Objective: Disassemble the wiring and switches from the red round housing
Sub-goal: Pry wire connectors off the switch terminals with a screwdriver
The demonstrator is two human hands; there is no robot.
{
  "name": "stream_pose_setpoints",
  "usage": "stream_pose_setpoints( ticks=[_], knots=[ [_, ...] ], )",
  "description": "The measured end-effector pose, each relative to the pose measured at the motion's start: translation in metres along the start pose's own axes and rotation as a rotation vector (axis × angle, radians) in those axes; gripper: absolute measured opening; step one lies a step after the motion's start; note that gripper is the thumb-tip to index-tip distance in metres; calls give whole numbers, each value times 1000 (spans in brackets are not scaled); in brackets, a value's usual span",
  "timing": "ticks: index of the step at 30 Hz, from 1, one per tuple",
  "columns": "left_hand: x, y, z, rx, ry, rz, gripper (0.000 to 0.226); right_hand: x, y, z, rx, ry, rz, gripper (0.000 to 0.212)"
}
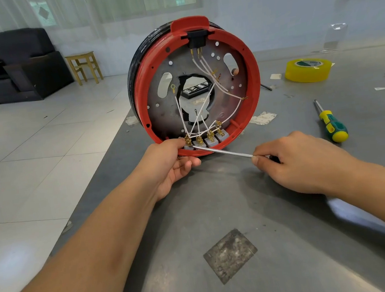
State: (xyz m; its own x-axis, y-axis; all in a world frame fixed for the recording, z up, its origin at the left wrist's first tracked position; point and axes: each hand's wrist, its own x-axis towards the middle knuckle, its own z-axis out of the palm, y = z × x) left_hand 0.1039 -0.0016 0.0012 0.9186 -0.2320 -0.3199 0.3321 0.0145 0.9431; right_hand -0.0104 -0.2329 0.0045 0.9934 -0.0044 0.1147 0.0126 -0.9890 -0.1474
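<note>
1. Head view, centre-left of the frame: the left hand (173, 162) holds the lower-left rim of the red round housing (255, 82), thumb hooked over the red edge and fingers curled beneath it, so this grip is clasped on the housing and steadies it upright on its edge on the grey surface (218, 203).
2. Just right of that thumb, along the bottom inside of the rim, sit four grey switches (210, 141) in a row, each topped with brass terminals; white wires (206, 105) fan up from them across the metal plate toward the black block (196, 39) at the top of the frame.
3. Lower centre: a slim screwdriver (221, 152) runs as a long diagonal, its tip at the leftmost switch beside the left thumb, its shaft sloping down and right.
4. Right of centre: the right hand (302, 159) pinches the dark handle end, fingers clenched round the tool. The switch lies up and left of this grip, along the shaft's own axis, so prying probably calls for a push along that line.
5. Far right: a green-and-yellow screwdriver (330, 124) lies idle; a yellow tape roll (308, 69) sits beyond it.
</note>
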Motion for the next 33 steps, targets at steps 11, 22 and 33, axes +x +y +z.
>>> stream_pose_setpoints(
  ticks=[11, 22, 33],
  knots=[
    [-1, 3, -2, 21, -25, -33, 21, -2, 0, 11, -201, 147, -39, 43],
    [3, 4, -4, -36, -45, -72, 25, -7, -14, 14, -358, 283, -19, 53],
    [4, 6, -7, -92, -43, -101, 32, -9, -22, 12, -423, 365, -38, 60]
  ],
)
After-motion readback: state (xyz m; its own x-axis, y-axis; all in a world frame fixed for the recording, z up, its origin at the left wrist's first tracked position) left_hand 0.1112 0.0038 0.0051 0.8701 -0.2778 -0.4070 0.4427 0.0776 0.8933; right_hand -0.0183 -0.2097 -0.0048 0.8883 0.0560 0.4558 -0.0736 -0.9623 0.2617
